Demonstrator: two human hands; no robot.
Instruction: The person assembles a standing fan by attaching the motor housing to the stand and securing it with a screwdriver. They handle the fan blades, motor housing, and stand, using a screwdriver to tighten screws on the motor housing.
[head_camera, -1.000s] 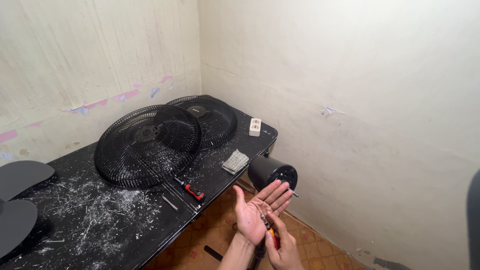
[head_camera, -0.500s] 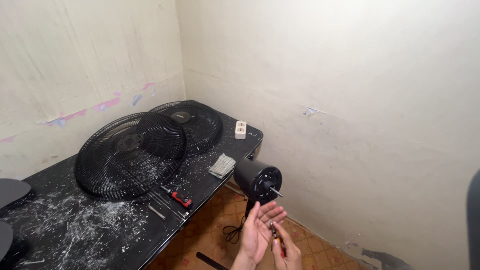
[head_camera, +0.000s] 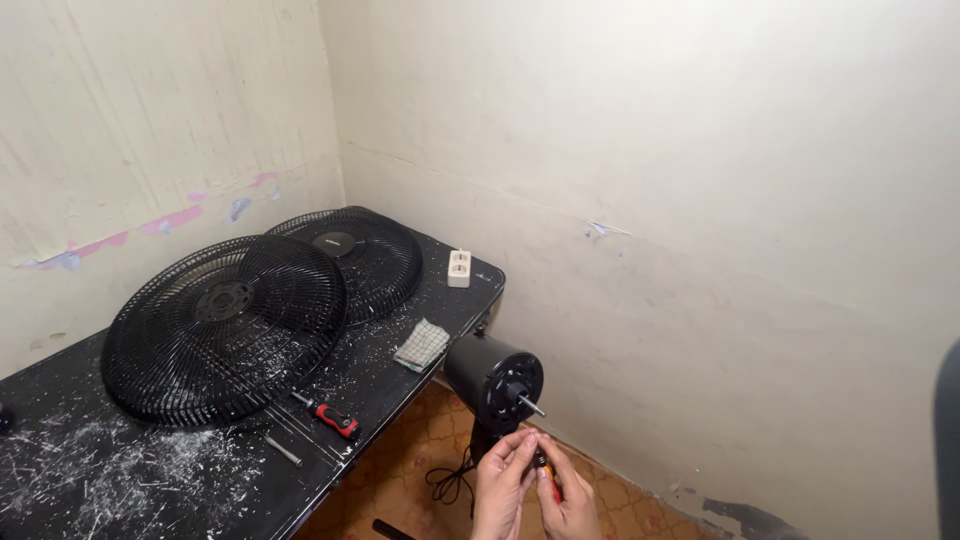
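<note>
A second ago the left hand (head_camera: 503, 482) lay palm-up and flat; now its fingers curl to meet the right hand (head_camera: 566, 497), both pinching a small orange-handled tool (head_camera: 546, 472) low in the near foreground. Just beyond, the black fan motor (head_camera: 492, 378) points its shaft (head_camera: 531, 407) rightward and toward the hands.

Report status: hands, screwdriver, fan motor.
Left hand and right hand together on small red-handled screwdriver. Just below fan motor shaft, not touching. Nothing between.
</note>
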